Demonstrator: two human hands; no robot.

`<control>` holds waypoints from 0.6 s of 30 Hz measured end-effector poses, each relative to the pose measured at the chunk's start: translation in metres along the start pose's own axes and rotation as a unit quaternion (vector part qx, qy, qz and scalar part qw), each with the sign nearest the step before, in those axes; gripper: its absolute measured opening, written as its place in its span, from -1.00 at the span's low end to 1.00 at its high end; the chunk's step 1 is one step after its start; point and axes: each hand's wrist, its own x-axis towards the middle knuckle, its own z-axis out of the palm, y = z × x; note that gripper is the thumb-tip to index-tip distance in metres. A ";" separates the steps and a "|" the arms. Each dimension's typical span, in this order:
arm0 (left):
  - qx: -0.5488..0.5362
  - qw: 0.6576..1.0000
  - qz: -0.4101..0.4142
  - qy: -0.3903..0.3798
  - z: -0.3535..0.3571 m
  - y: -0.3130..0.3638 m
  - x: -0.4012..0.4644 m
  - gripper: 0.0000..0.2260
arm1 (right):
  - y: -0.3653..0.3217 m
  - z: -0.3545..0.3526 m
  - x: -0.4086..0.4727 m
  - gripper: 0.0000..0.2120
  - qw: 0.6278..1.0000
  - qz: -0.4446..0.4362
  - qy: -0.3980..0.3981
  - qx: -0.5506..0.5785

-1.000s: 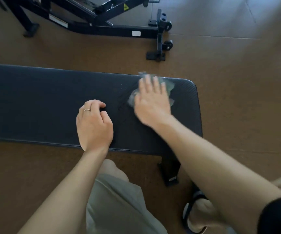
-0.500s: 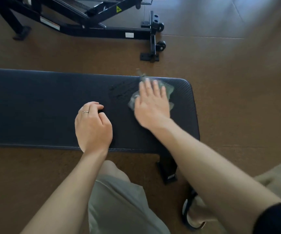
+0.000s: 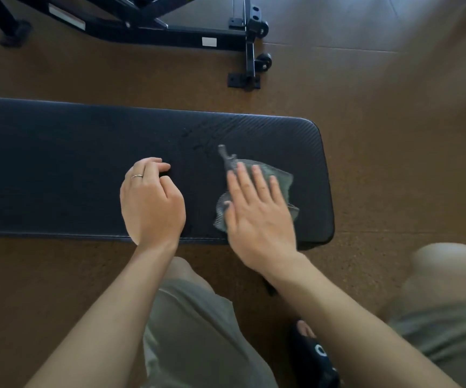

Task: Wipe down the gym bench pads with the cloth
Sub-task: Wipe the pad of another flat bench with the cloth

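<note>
Since the frame half a second before, our right hand (image 3: 257,214) had drawn the cloth (image 3: 275,175) back from the far edge of the bench pad (image 3: 58,169) toward the near edge, leaving a patch of damp streaks (image 3: 198,141) on the vinyl beyond it. We kept that hand flat, palm down, its 4 fingers (image 3: 250,177) stretched out and slightly spread over the grey cloth, pressing it to the pad rather than gripping it. Crumpled cloth showed past the fingertips, at the thumb side and at the little-finger side, and a thin twisted tail of it pointed toward the streaks. It lay near the right end of the pad.

Our left hand (image 3: 150,203) had stayed where it was, beside the right hand but apart from it, resting on the pad with its fingers curled under into a loose fist around nothing. We wore a ring (image 3: 137,176) on 1 finger of it.

Beyond the pad, a black metal frame with small wheels (image 3: 250,43) stood on the brown floor (image 3: 394,107). Below the pad we could see our knees in pale shorts (image 3: 198,331) and a dark sandal (image 3: 314,357).
</note>
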 end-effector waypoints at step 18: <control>0.010 0.999 -0.033 0.030 0.002 0.000 -0.001 -0.63 | 0.003 -0.016 0.104 -0.45 0.971 -0.233 -0.044 -0.018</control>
